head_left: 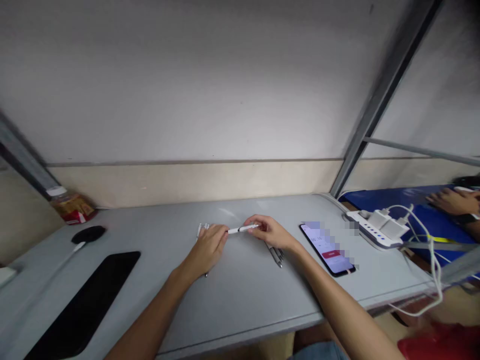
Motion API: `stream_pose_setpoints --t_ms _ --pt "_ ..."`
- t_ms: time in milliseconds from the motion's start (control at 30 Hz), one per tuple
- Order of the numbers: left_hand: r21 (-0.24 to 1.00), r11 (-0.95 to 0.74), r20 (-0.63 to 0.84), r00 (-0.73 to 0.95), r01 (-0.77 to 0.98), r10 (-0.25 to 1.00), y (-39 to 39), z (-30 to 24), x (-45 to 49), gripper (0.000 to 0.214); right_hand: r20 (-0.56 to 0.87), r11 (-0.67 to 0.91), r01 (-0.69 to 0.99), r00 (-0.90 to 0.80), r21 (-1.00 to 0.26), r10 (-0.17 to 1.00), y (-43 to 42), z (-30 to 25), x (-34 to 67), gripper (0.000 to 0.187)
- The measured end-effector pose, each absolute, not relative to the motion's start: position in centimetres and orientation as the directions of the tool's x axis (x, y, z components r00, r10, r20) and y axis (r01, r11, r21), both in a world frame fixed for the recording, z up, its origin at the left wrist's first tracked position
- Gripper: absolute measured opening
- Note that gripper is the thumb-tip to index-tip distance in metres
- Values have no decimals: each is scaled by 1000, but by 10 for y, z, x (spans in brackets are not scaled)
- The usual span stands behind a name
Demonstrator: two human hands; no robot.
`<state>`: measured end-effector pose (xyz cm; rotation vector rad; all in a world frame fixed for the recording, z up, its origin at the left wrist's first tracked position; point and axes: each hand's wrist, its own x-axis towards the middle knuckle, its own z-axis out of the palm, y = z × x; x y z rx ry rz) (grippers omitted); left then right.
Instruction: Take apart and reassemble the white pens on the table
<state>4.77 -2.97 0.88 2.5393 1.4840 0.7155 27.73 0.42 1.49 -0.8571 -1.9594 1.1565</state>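
A white pen [238, 230] with a dark band spans the gap between my two hands, slightly above the grey desk [232, 295]. The fingers of my left hand [210, 246] close on its left end. At its right end, my right hand [270, 232] pinches it between thumb and fingers. Several grey pens [275, 256] lie on the desk just below my right hand, partly covered by it. Small whitish items [200, 229] show behind my left hand, too blurred to name. A thin metallic tip [206, 274] pokes out beneath the left wrist.
A lit phone [328, 250] lies to the right, before a white power strip [375, 230] with chargers and cables. On the left are a black mat [86, 305], a round black charging pad [88, 234] and a bottle [73, 206]. Another person's hand [455, 201] rests on a blue surface.
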Motion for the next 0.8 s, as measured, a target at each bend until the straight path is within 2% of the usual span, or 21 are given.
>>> stream_pose_setpoints --t_ms 67,200,233,333,400,467,567,633,733,800 --pt "317 -518 341 414 795 844 -31 9 48 30 198 369 212 -559 -905 806 6 12 279 32" --pt "285 -530 340 433 798 835 -31 8 49 30 106 331 338 -539 -881 835 9 6 281 52" --pt "284 -528 343 429 801 836 -30 7 49 29 94 320 345 -538 -882 838 10 5 282 51" --pt "290 -514 347 412 807 843 -28 4 49 28 139 329 278 -535 -903 833 8 8 283 33" --pt "291 -502 347 399 814 849 -27 4 48 28 186 356 235 -532 -904 826 7 10 284 36" --pt "292 -496 348 392 818 851 -27 5 47 27 170 351 255 -538 -901 826 7 11 284 30" --pt "294 -503 352 398 812 847 -27 6 47 27 122 322 303 -529 -897 840 8 10 283 41" --pt "297 -501 349 396 813 849 -27 7 47 27 163 340 265 -521 -902 838 8 10 283 33" --pt "309 -499 350 391 810 851 -27 6 47 28 171 343 236 -540 -909 824 7 10 283 32" --pt "316 -510 357 398 800 845 -27 5 47 28 118 309 281 -538 -909 834 7 11 283 41"
